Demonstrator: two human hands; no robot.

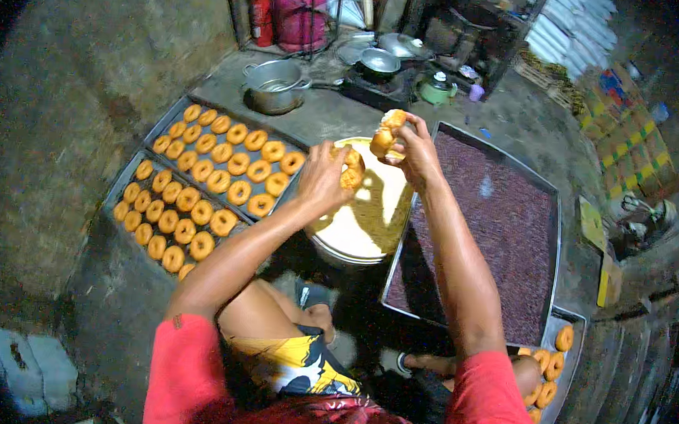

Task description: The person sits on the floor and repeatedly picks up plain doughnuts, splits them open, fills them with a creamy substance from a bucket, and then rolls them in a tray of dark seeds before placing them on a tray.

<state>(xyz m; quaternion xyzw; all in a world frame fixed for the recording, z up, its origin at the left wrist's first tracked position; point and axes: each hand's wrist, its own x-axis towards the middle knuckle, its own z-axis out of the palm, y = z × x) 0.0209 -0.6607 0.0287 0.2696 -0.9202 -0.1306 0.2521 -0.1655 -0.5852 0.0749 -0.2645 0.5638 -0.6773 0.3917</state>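
My left hand (pixel 324 180) is closed around a golden ring doughnut (pixel 352 169) over the left part of a wide round pan. My right hand (pixel 416 152) grips another doughnut (pixel 383 141), held tilted at the pan's far right edge; a pale patch shows on its upper part. Whether it is one piece or two, I cannot tell. Below both hands, the pan (pixel 356 257) is filled with a smooth pale-yellow cream (pixel 366 206), with shadows of the hands across it. To the right lies a large metal tray (pixel 554 231) spread with dark brown sprinkles (pixel 484 217).
Two trays (pixel 151 153) of plain doughnuts in rows lie to the left. Another doughnut tray (pixel 577 346) is at the lower right, beside my knee. Behind the pan stand a metal pot (pixel 274 85), a stove (pixel 362 92) with a frying pan, and a green pot (pixel 436 90).
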